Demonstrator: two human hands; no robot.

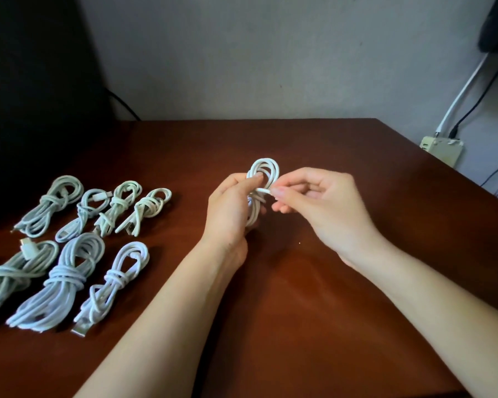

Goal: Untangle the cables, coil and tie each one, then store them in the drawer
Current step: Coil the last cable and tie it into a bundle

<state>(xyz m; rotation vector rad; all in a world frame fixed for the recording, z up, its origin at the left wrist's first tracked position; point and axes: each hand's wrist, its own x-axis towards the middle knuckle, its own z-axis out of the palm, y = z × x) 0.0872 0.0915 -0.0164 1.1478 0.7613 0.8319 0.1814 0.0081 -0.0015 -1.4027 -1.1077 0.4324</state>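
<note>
In the head view, seven tied cables lie in two rows near the desk's left edge, so most of the coiling and tying looks done. An eighth cable is held above the middle of the desk. The left hand has its grip clamped round the coil, and the right hand pinches the loose end, probably to wrap it as the tie. No drawer shows, so storing is left. The near and right parts of the desk offer room; a power strip sits beyond the right edge.
</note>
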